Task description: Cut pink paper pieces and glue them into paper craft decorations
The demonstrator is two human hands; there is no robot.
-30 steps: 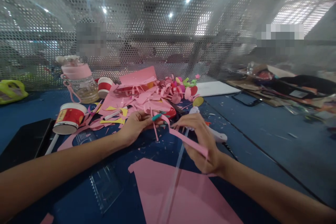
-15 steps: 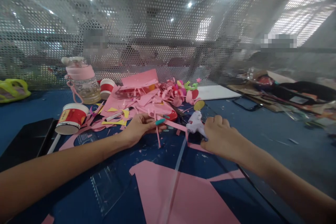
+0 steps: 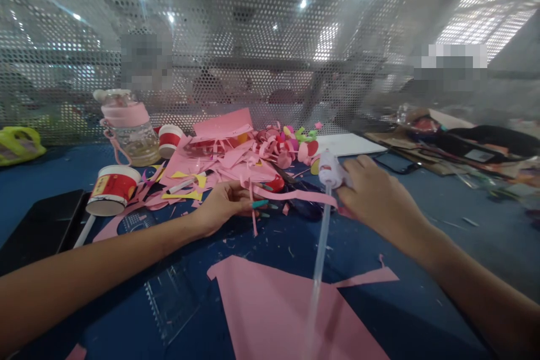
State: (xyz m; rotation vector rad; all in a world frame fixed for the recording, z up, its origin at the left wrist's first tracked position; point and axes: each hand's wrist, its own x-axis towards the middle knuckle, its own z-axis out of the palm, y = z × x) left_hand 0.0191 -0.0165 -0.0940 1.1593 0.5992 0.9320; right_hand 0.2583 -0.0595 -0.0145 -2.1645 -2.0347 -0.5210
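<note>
A: What are the two hands doing?

B: They're working apart over the blue table. The left hand is pinching one end of a long pink strip just on the near side of the paper pile. The right hand, farther right, is gripping a white glue gun.

A: And where is the strip lying?

B: It's running rightward from the left hand, its right part passing just on the near side of the gun. I'm not able to tell whether the right hand is touching it there. A short pink strip is hanging toward the near side at the left hand, too.

A: What's worrying you?

B: The gun, first. Its nozzle isn't showing, so I can't say where it's pointing. If it's running hot and dripping, glue could be landing astray on the strip, or skin could be getting burned.

A: Anything else about it?

B: A long glue stick is jutting out of it toward the near side, above the pink sheet. A quick turn of the right wrist could be sweeping that stick across the sheet and shoving it askew.

A: And on the left?

B: Loose scraps are crowding that hand, so wet glue could be picking them up. The strip is looking thin as well: too hard a pull could be creasing or tearing it.
</note>
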